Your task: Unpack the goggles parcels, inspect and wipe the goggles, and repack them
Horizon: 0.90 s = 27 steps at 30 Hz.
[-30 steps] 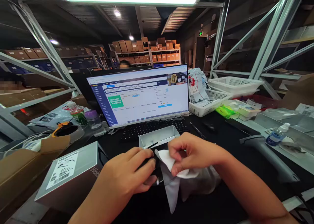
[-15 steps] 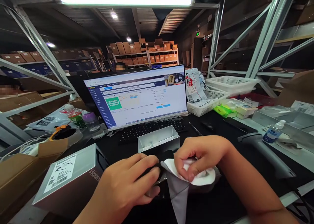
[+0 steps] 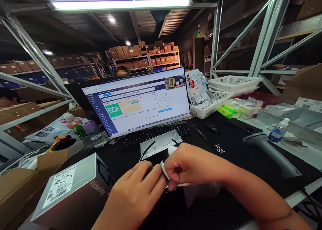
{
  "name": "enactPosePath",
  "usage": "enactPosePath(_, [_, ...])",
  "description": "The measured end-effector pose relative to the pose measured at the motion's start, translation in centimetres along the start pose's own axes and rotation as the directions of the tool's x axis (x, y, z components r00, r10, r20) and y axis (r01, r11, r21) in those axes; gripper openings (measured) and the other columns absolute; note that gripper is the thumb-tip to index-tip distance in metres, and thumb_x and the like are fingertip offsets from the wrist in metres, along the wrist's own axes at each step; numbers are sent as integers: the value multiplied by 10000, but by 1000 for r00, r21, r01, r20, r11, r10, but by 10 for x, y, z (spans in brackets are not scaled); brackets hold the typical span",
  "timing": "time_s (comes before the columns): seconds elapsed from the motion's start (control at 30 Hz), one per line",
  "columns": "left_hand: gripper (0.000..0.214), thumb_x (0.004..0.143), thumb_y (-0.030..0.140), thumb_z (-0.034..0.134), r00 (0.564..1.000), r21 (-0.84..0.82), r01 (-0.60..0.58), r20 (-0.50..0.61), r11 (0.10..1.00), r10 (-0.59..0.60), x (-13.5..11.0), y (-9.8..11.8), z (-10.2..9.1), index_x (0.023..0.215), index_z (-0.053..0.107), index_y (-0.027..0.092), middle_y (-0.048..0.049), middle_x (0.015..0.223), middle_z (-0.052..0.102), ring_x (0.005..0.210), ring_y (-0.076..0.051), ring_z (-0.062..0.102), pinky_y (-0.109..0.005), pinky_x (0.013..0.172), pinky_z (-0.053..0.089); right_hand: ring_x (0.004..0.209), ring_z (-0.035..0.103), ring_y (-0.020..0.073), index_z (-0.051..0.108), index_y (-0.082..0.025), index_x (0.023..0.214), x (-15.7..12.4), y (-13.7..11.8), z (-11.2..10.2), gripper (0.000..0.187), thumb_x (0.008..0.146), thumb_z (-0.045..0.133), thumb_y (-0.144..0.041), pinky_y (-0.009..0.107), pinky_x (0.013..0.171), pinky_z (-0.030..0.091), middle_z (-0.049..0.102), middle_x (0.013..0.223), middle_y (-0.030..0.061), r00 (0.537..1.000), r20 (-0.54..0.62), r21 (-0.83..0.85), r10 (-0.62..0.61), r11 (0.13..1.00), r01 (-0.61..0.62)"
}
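My left hand [image 3: 137, 189] is closed around a pair of black glasses [image 3: 147, 151]. Their two thin arms stick up past my fingers, and most of the front is hidden. Pinched in my right hand [image 3: 182, 166] is a whitish wiping cloth [image 3: 164, 170], pressed against the glasses beside my left fingertips; its loose grey end hangs below, blurred. Just behind both hands lies an open silver box part [image 3: 164, 140]. To the left stands a silver carton [image 3: 72, 188] marked Wakening, with a white label on top.
A monitor [image 3: 146, 100] and keyboard [image 3: 133, 139] stand ahead. A pen [image 3: 200, 133], a mouse [image 3: 211, 127] and a scanner [image 3: 273, 152] lie right, near a spray bottle [image 3: 278, 131]. White baskets [image 3: 205, 112] are behind. An open cardboard box [image 3: 22, 179] sits at left.
The glasses' arms have come up into view in my left hand. My right hand has moved left with the cloth, bringing it against the glasses. The view has shifted slightly.
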State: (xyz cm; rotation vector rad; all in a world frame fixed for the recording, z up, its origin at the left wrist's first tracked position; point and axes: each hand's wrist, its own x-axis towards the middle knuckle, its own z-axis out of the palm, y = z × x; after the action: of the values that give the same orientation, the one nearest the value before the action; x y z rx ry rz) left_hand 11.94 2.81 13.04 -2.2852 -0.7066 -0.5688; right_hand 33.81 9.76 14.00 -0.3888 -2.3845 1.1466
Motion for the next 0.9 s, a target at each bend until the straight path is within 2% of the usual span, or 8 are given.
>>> enactPosePath(0.13, [215,978,86,482,1000,35,-6,-2,999,6,2,-5,0,893,664,164,-34,913,699,910,-233,615,-341,747,460,763,731,143,512,-185,658,4,-1,3,249,736,642,13,147,574,408,670,654,-50,999,-13,87,51,995,-50])
enactPosePath(0.33, [38,945,182,608,1000,-135,-3,-14,991,1,-3,-17,-5,926,641,175,-30,941,706,858,-177,643,-278,728,512,643,559,81,635,-158,717,3,14,-29,194,786,802,-228,178,591,361,624,696,-54,964,206,175,-169,975,134])
enactPosePath(0.5, [28,923,193,634,1000,-245,6,-7,970,-8,-2,-19,-2,928,609,181,-43,921,697,786,-166,640,-263,661,533,668,542,88,674,-141,732,1,20,-45,308,741,862,-385,189,622,373,620,721,-38,938,295,279,-184,955,99])
enactPosePath(0.63, [71,930,224,639,998,-237,48,-37,970,-59,-3,-23,2,925,586,178,-55,922,680,782,-159,645,-262,662,551,690,570,100,679,-148,834,-1,20,-48,255,816,789,-377,202,648,420,650,774,-16,981,173,349,-93,937,27])
enactPosePath(0.7, [77,926,220,641,994,-216,68,-63,974,-84,-6,-26,0,920,576,180,-55,927,675,808,-155,657,-254,693,560,580,527,82,658,-175,990,-2,25,-52,277,835,758,-381,182,537,377,627,721,-45,1000,-23,432,5,902,6])
enactPosePath(0.73, [76,926,216,636,993,-207,79,-75,975,-96,-7,-27,-1,912,567,184,-52,930,674,818,-151,662,-249,707,563,523,491,75,628,-194,1067,-1,28,-56,338,826,760,-390,172,485,335,607,680,-67,984,-165,471,65,882,21])
enactPosePath(0.8, [66,928,207,612,988,-194,103,-91,976,-122,-8,-29,-4,905,552,192,-45,935,676,829,-143,671,-236,720,568,465,454,75,556,-224,1149,0,35,-65,477,775,795,-400,162,441,288,581,613,-99,860,-477,507,181,856,101])
enactPosePath(0.9, [34,930,178,583,983,-167,112,-127,980,-134,-8,-31,-9,916,558,198,-37,941,686,838,-140,683,-231,723,572,479,482,88,521,-249,1088,1,37,-78,553,658,855,-350,164,456,332,604,604,-106,575,-780,460,246,848,262])
